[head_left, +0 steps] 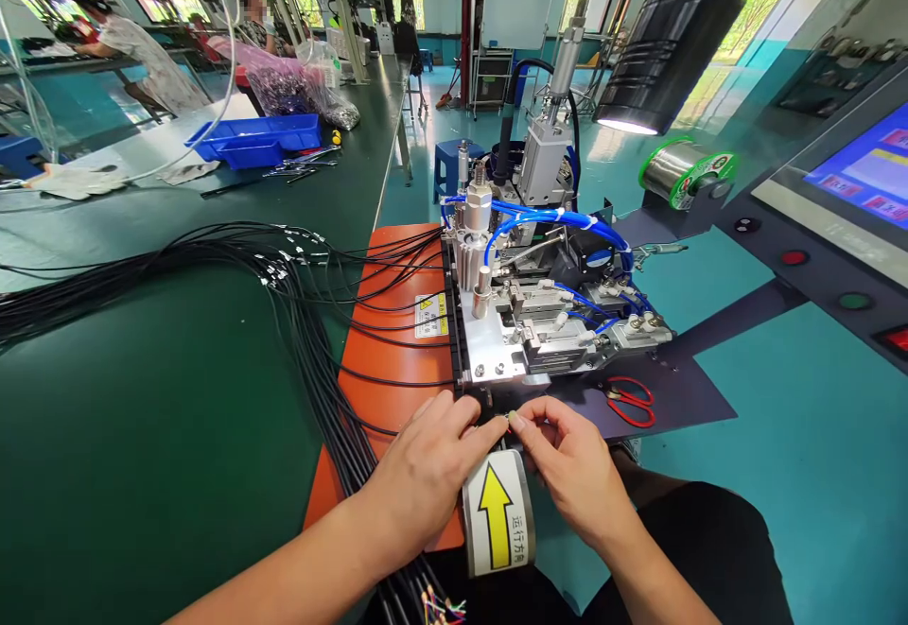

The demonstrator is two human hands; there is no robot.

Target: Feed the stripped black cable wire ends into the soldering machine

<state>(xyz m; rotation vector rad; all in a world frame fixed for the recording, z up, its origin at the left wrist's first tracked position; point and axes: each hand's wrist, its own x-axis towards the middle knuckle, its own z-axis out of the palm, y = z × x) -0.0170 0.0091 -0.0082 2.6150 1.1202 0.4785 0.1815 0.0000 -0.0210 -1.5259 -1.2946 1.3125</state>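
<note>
My left hand [432,455] lies at the front edge of the metal machine [497,341], thumb and fingers drawn together over the end of a black cable. Close to its thumb tip, my right hand [567,460] pinches something tiny; a bit of red shows between the two hands. What exactly the fingers hold is too small to tell. Just below the hands is a roller with a yellow arrow label [497,516]. Several black cables [404,381] run across the orange plate [383,313] into the machine's left side.
A thick bundle of black cables [312,351] crosses the green table [142,417]. Red scissors [631,403] lie right of the machine. Behind are a solder spool [671,171], a lamp [667,58], a control panel [837,256] and a blue tray [259,138]. Two people sit at far left.
</note>
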